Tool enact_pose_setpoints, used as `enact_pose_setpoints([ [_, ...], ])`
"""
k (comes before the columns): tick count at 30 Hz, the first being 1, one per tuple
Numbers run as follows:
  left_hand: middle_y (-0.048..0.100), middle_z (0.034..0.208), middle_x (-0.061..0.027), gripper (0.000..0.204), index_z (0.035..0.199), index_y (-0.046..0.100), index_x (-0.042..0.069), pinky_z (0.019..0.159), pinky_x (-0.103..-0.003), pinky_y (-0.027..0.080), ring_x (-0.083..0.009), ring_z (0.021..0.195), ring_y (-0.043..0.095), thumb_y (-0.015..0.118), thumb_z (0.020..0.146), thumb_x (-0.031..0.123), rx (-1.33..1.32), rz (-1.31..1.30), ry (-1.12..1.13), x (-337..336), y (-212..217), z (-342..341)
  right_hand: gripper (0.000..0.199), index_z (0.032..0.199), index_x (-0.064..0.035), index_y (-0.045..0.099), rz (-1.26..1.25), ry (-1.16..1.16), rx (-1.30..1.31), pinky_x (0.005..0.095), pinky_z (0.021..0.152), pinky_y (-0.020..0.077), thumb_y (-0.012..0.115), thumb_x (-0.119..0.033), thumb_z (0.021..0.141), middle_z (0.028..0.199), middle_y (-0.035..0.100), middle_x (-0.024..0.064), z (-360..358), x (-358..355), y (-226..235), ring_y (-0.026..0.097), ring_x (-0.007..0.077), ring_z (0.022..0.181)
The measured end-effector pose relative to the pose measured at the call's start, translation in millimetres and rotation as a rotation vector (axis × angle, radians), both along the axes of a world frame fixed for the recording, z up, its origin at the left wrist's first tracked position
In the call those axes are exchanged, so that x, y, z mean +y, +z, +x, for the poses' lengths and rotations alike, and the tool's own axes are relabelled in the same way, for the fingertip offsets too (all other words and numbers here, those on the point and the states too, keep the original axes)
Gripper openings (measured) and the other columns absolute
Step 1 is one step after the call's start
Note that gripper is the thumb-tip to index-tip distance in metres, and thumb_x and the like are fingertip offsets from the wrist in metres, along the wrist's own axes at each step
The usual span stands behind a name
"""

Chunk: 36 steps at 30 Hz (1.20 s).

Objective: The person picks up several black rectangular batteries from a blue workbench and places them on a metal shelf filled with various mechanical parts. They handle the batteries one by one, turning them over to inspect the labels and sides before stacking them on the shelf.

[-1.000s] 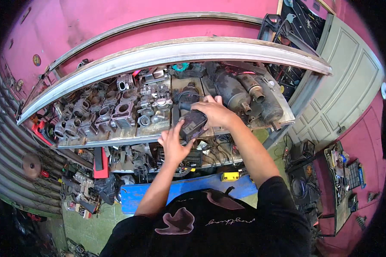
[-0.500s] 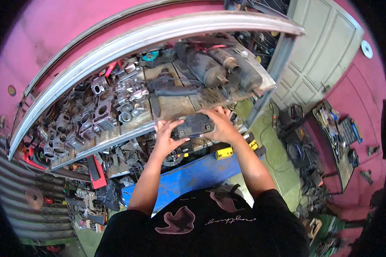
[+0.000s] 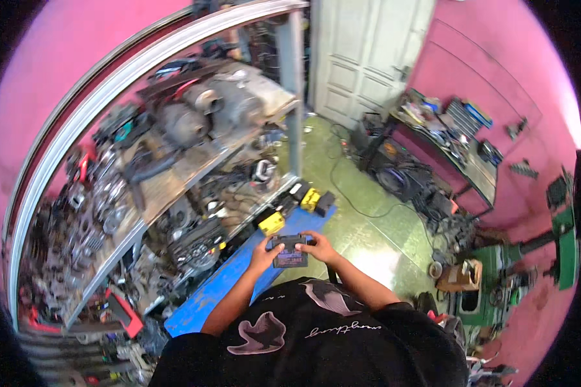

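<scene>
I hold a small dark boxy part [image 3: 289, 250], like a little battery, in front of my chest with both hands. My left hand [image 3: 263, 252] grips its left end and my right hand [image 3: 318, 246] grips its right end. Below it lies a long blue bench [image 3: 239, 271] with a yellow box [image 3: 272, 223] and a yellow and black item [image 3: 316, 200] at its far end. The metal shelf rack [image 3: 174, 180] full of engine parts stands to my left, away from my hands.
A white door [image 3: 361, 58] is ahead. A workbench with tools [image 3: 452, 142] runs along the pink wall on the right, with cables [image 3: 394, 174] on the green floor beneath. A green machine [image 3: 542, 251] stands at the far right. Red items [image 3: 119, 306] sit low on the rack.
I have drawn the dark part off the shelf and down to my chest. My view has swung right, from the rack toward the door and floor.
</scene>
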<state>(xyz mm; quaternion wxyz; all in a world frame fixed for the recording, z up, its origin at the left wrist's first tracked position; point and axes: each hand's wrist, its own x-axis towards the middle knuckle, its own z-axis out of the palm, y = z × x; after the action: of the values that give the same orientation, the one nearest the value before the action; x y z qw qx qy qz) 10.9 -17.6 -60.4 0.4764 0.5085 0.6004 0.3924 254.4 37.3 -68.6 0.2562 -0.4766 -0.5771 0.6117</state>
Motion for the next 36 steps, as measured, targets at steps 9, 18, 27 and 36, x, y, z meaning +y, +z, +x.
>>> enact_pose_setpoints([
  [9,0.074,0.123,-0.0149,0.066,0.14,0.066,0.009,0.102,-0.038,0.051,-0.0226,0.115,0.068,0.079,0.089,0.05,0.109,-0.123,-0.417,58.4,-34.7,211.7,0.06,0.139,0.0005,0.058,-0.223,-0.429,0.134,0.0347,0.098,0.0525,0.084,-0.024,0.09,0.109,0.076,0.0151,221.3,-40.2,-16.9,0.073,0.0214,0.102],
  [18,0.07,0.131,-0.0187,0.072,0.142,0.064,0.007,0.109,-0.038,0.046,-0.0239,0.123,0.064,0.081,0.088,0.051,0.049,-0.246,-0.861,98.1,-44.8,375.4,0.064,0.139,-0.0049,0.063,-0.248,-0.791,0.214,0.035,0.097,0.0525,0.087,-0.032,0.086,0.115,0.075,0.0112,356.4,-104.2,-19.1,0.071,0.0209,0.105],
  [27,0.072,0.126,-0.0159,0.071,0.146,0.06,0.007,0.099,-0.034,0.052,-0.0197,0.111,0.067,0.081,0.09,0.046,0.129,-0.225,-1.122,160.6,-37.9,502.2,0.059,0.138,-0.0033,0.061,-0.238,-1.03,0.164,0.0332,0.093,0.0529,0.085,-0.025,0.089,0.112,0.075,0.0102,435.2,-95.2,-29.2,0.071,0.0187,0.101],
  [36,0.076,0.115,-0.0134,0.074,0.154,0.052,0.012,0.089,-0.03,0.054,-0.0125,0.097,0.068,0.083,0.091,0.036,0.035,-0.222,-1.265,294.8,-18.4,666.4,0.066,0.141,-0.0085,0.06,-0.12,-1.102,0.099,0.0317,0.081,0.0539,0.089,-0.029,0.085,0.091,0.076,0.0118,582.5,18.4,4.5,0.071,0.0164,0.086],
])
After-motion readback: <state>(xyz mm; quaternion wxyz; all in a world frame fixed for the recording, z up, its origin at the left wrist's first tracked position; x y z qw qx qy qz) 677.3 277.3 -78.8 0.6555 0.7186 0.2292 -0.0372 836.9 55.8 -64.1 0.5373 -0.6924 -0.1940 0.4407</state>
